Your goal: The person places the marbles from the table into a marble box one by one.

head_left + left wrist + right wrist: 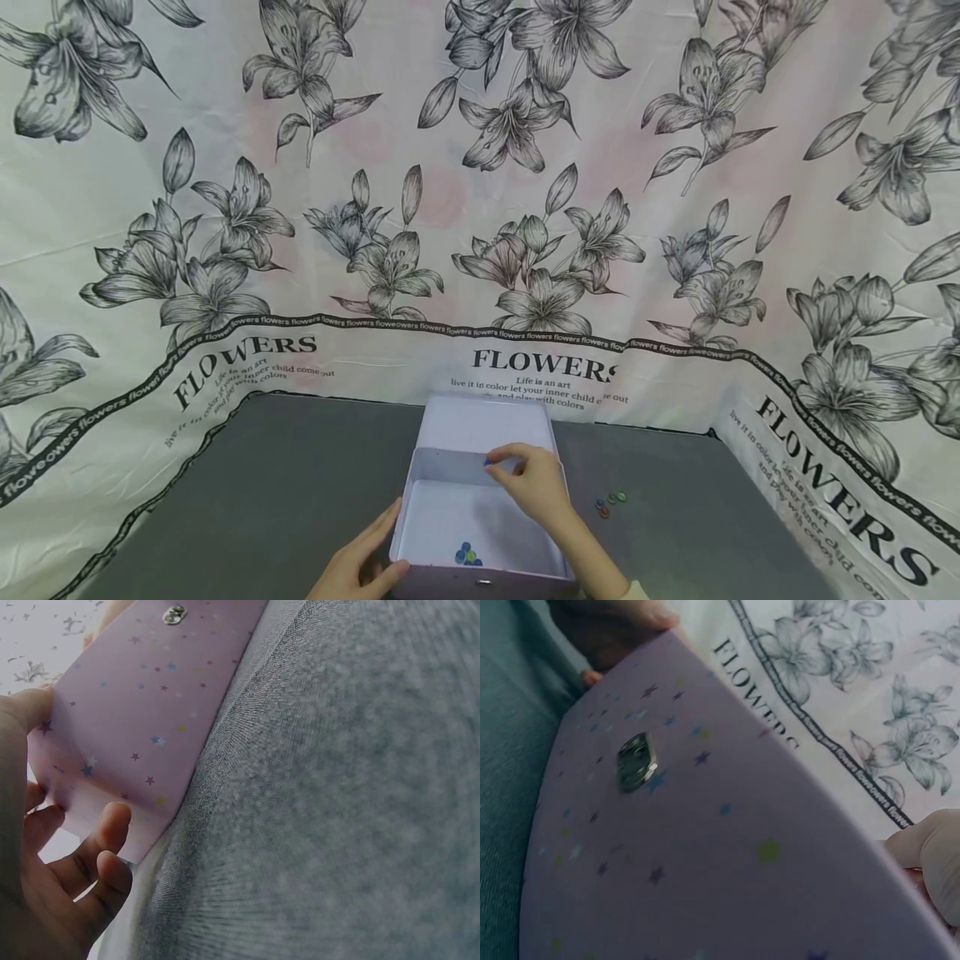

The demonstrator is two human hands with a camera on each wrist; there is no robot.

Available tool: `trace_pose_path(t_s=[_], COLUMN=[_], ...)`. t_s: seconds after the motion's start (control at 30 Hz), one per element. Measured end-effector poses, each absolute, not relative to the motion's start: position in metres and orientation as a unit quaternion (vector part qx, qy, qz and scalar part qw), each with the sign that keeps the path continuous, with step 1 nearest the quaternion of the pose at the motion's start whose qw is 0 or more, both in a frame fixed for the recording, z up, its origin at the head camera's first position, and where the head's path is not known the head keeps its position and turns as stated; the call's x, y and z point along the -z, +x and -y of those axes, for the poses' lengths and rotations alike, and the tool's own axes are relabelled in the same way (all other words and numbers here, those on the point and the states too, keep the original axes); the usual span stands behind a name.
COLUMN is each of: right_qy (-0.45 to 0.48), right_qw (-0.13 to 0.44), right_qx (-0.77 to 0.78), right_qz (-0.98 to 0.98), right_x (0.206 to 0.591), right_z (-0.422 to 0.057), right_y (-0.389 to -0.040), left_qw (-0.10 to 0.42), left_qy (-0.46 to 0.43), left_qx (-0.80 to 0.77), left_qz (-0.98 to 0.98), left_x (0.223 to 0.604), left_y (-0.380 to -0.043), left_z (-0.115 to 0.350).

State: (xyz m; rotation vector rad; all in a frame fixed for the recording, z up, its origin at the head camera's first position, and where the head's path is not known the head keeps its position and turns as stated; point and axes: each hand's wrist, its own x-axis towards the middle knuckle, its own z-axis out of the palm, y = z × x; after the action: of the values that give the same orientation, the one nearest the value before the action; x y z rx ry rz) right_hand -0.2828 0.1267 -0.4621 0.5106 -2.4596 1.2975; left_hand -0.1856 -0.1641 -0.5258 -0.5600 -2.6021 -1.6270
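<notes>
An open lilac box (150, 697) with small coloured stars stands on the table, its lid tipped back. In the head view my right hand (536, 487) is over the box, pinching a small blue marble (487, 462) between thumb and index finger. My left hand (360, 560) grips the box's front left corner, thumb at the front edge and fingers along the side. Several blue and green marbles (467, 553) lie together on the box floor by the front wall. Only part of the right hand (939, 862) shows in the right wrist view.
On the grey table (300, 467), right of the box, lie several loose marbles (603, 510) in blue, green and orange. A metal clasp (637, 762) sits on the box front. Behind the table hangs a white flowered cloth (442, 250).
</notes>
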Motion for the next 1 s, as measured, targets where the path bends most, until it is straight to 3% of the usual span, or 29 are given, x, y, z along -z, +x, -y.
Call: trace_pose_path(t_s=[0.53, 1.0], right_qy=[0.210, 0.249], right_qw=[0.019, 0.024], right_qx=[-0.363, -0.268], right_qz=[0.907, 0.930], right_x=[0.4720, 0.4721], right_z=[-0.1263, -0.1209], right_y=[-0.2850, -0.2828], left_qw=[0.000, -0.002], left_qy=[-0.163, -0.158], left_qx=[0.512, 0.509], left_qz=[0.843, 0.846], left_x=[0.5229, 0.5202], left_y=[-0.1857, -0.1858], left_z=[0.1650, 0.1640])
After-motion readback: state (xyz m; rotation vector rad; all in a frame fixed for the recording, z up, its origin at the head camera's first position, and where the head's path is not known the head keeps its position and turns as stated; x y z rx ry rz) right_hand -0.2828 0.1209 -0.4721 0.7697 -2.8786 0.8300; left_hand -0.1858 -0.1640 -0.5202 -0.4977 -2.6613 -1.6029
